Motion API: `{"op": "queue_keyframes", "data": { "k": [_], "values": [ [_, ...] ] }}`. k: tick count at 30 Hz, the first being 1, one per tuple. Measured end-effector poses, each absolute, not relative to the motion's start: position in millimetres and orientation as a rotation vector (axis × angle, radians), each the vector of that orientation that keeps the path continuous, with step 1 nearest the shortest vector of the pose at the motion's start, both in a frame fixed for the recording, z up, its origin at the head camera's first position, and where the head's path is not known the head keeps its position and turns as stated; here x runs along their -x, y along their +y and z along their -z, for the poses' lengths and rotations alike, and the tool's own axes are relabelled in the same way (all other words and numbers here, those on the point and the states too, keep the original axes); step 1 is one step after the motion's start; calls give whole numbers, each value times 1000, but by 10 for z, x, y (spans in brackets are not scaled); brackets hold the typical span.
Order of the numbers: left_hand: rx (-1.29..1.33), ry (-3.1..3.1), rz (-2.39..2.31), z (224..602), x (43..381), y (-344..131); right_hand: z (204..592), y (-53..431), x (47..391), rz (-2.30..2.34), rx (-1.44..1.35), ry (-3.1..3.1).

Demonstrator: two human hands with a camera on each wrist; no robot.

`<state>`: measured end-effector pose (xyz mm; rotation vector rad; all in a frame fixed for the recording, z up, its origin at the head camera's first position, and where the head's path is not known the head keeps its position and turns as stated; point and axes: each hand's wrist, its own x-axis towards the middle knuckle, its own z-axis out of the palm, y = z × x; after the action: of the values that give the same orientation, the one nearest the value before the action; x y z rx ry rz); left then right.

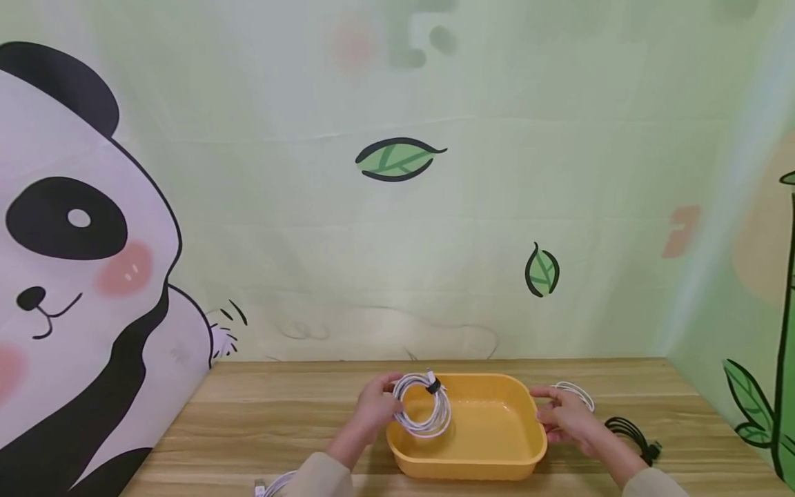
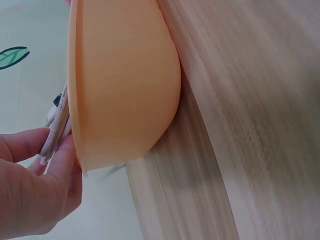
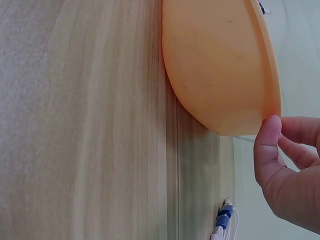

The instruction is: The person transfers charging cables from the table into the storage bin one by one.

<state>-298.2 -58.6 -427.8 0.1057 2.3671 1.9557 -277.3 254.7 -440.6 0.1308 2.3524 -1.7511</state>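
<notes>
The left hand (image 1: pixel 376 407) pinches a coiled white cable (image 1: pixel 444 414) between the thumb and the fingers. The ring of cable stands upright from this grip, toward the right hand, and a black strap (image 1: pixel 433 385) ties it at the upper side. It is over the left part of a yellow basin (image 1: pixel 491 431); whether it touches the rim, I cannot tell. The right hand (image 1: pixel 568 416) pinches the right rim of this basin, with the thumb on the outer side. Just behind the right hand lies a second white cable (image 1: pixel 584 395), and to its right a bundled black cable (image 1: pixel 635 433). Another white cable (image 1: pixel 277 482) is nearer to the person than the left hand, beside the left sleeve (image 1: pixel 321 476). The basin sits on a wooden table (image 1: pixel 286 400), between the two hands.
</notes>
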Motion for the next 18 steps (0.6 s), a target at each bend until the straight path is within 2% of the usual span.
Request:
{"op": "queue_keyframes", "data": {
  "k": [18],
  "values": [
    [-181,2408,-1937,4308,2974,-457,4417,2544,2786,1765,-147,2351]
  ]
}}
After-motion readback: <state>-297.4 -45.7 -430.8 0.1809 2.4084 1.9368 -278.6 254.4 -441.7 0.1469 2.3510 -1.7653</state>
